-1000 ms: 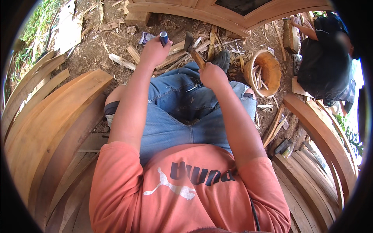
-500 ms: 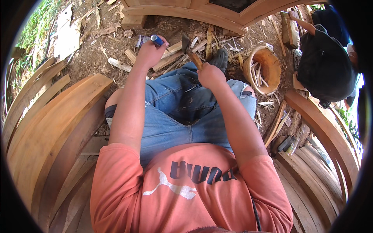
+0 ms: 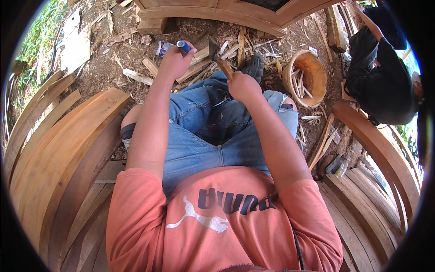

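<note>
My left hand (image 3: 178, 63) is closed around a blue chisel-like handle (image 3: 183, 46) with a round metal end facing up. Its lower end is hidden beneath my fist. Over to the right, my right hand (image 3: 245, 87) grips the wooden handle of a hammer-like tool (image 3: 224, 68). That tool's dark metal head (image 3: 212, 48) points away from me, a short gap to the right of the blue handle. Pale strips of wood (image 3: 195, 71) lie on the ground below both hands, beyond my crossed legs in blue jeans (image 3: 195, 127).
A yellowish bucket (image 3: 321, 80) with wood slivers stands on the right. Past my hands is a framed wooden panel (image 3: 204, 12). Curved planks (image 3: 68, 149) lean at left; more timber (image 3: 369, 136) lies at right. Another person in dark clothes (image 3: 378, 86) works at far right.
The hammer-like tool's head has shifted slightly left, toward the blue handle. My left hand keeps its hold and place. The other person at far right has changed posture, with the arm moved.
</note>
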`<move>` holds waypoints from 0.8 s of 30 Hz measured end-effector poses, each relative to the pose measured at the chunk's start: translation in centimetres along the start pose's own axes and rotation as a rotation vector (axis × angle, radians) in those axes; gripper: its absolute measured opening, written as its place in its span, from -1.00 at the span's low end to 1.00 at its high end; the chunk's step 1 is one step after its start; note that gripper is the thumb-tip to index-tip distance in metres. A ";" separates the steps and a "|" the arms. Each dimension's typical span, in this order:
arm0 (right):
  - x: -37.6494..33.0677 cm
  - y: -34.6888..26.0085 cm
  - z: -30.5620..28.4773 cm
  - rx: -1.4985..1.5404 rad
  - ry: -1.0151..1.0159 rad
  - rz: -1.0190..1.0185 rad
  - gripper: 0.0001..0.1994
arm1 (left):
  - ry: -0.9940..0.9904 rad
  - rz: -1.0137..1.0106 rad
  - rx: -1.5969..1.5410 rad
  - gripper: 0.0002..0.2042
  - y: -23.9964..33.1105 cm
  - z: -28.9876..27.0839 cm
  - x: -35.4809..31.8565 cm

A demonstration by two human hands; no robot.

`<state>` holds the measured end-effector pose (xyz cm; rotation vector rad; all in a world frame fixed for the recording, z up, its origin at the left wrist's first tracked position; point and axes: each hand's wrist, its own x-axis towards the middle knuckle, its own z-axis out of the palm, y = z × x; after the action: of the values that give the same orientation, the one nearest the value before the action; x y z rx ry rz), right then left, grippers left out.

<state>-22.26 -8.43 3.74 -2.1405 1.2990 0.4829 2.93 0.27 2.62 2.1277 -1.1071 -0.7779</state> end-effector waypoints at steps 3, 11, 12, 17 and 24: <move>0.1 0.0 0.1 0.004 -0.008 0.008 -0.61 | 0.032 -0.008 0.034 -0.72 -0.4 0.3 0.1; -0.6 1.6 -0.3 0.051 -0.018 -0.022 -0.57 | 0.106 0.046 0.155 -0.70 -2.5 0.9 1.4; -1.0 1.6 -1.1 0.212 -0.103 0.040 -0.57 | 0.107 0.049 0.218 -0.68 -2.8 1.1 1.7; -2.9 1.6 -4.8 0.681 -0.314 0.182 -0.54 | -0.043 -0.030 0.541 -0.63 -3.8 2.2 1.6; -0.7 3.1 -2.1 0.643 -0.349 0.184 -0.56 | -0.128 -0.028 0.744 -0.67 -7.9 5.1 2.6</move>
<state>-25.30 -10.42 4.79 -1.3511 1.2396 0.4159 4.33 0.51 -7.07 2.7220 -1.6218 -0.5654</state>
